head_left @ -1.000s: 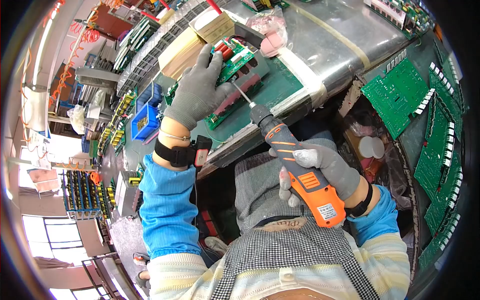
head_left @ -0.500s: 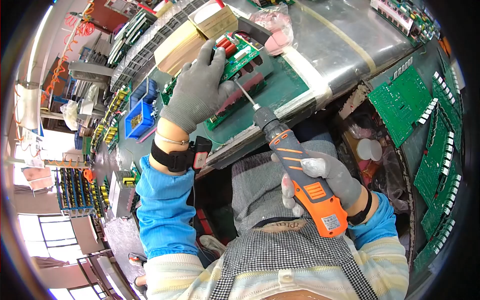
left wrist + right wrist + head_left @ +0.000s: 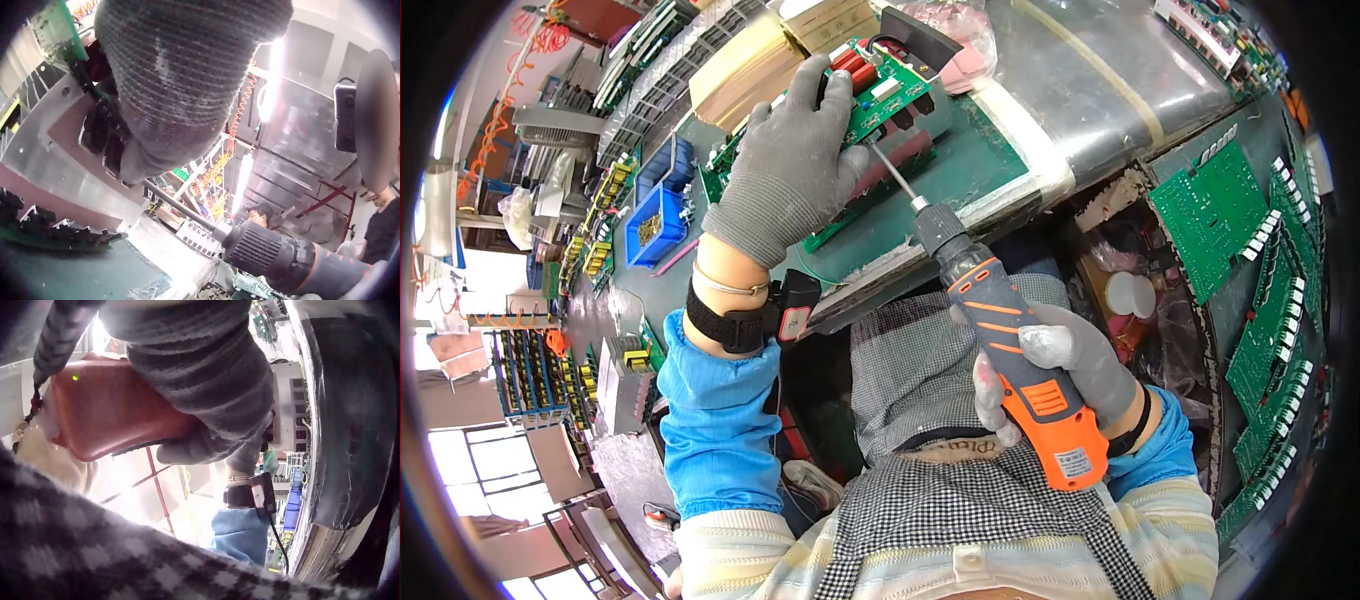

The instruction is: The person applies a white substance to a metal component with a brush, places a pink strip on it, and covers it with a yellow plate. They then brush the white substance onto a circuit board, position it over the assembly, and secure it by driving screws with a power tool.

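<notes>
A green circuit board (image 3: 878, 92) with red parts lies on a grey metal plate on the bench. My left hand (image 3: 792, 160), in a grey glove, presses flat on the board with its fingers spread. My right hand (image 3: 1068, 368) grips an orange and grey electric screwdriver (image 3: 1000, 330). The screwdriver's bit (image 3: 892, 170) points at the board beside my left thumb. In the left wrist view my left hand's glove (image 3: 181, 87) fills the top, and the screwdriver (image 3: 281, 256) comes in from the lower right. In the right wrist view my gloved fingers (image 3: 206, 394) wrap the orange screwdriver (image 3: 106, 412).
Several green circuit boards (image 3: 1210, 210) lie at the right, and more stand along the right edge. A blue bin (image 3: 650, 225) of small parts sits to the left. Cardboard boxes (image 3: 740, 70) and a pink bag (image 3: 960, 50) stand beyond the board. A green mat (image 3: 945, 165) covers the bench.
The view has shifted so that my hands and the board sit a little higher and closer. My left hand stays on the board and the screwdriver bit stays at the same spot.
</notes>
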Motion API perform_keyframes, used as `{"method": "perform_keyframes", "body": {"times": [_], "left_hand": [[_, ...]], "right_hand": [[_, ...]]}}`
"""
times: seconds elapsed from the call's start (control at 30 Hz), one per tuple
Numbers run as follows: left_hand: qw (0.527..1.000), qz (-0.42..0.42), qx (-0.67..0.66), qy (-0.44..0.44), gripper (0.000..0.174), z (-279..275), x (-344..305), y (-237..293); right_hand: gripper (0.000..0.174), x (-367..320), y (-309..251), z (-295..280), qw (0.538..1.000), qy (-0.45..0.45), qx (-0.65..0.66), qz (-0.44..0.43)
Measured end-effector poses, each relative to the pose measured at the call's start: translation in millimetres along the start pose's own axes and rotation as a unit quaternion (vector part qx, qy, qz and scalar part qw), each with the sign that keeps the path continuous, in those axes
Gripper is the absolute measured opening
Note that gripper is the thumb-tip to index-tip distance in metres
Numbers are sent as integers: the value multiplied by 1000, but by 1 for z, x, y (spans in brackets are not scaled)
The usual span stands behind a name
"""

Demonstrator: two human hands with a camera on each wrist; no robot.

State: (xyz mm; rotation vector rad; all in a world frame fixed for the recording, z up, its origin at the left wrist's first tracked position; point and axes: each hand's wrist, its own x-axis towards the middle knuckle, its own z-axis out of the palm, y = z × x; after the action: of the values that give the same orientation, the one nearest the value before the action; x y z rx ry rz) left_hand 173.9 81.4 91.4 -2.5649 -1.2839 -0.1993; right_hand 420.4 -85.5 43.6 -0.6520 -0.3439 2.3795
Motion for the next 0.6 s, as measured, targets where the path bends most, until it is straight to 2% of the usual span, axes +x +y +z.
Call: {"method": "perform_keyframes", "body": {"times": [0.2, 0.3, 0.33, 0.43, 0.47, 0.53, 0.6], "left_hand": [[1000, 5, 0, 11, 66, 1, -1, -1], [1000, -6, -10, -1, 66, -4, -1, 2], [1000, 11, 3, 17, 65, 1, -1, -2], [999, 6, 7, 35, 64, 0, -3, 0], [1000, -17, 11, 5, 65, -3, -3, 2], [999, -20, 2, 42, 68, -7, -10, 4], [994, -35, -24, 99, 74, -25, -25, 5]], "right_hand": [[57, -4, -2, 7, 999, 17, -42, -13], [63, -5, 2, 7, 999, 17, 26, 11], [60, -4, 2, 6, 999, 23, 19, 15], [55, -5, 3, 4, 992, 14, -110, -52], [51, -6, 5, 3, 991, 4, -112, -67], [55, -13, 11, -9, 987, -6, -132, -91], [59, -26, 6, -28, 961, 33, -234, -147]]}}
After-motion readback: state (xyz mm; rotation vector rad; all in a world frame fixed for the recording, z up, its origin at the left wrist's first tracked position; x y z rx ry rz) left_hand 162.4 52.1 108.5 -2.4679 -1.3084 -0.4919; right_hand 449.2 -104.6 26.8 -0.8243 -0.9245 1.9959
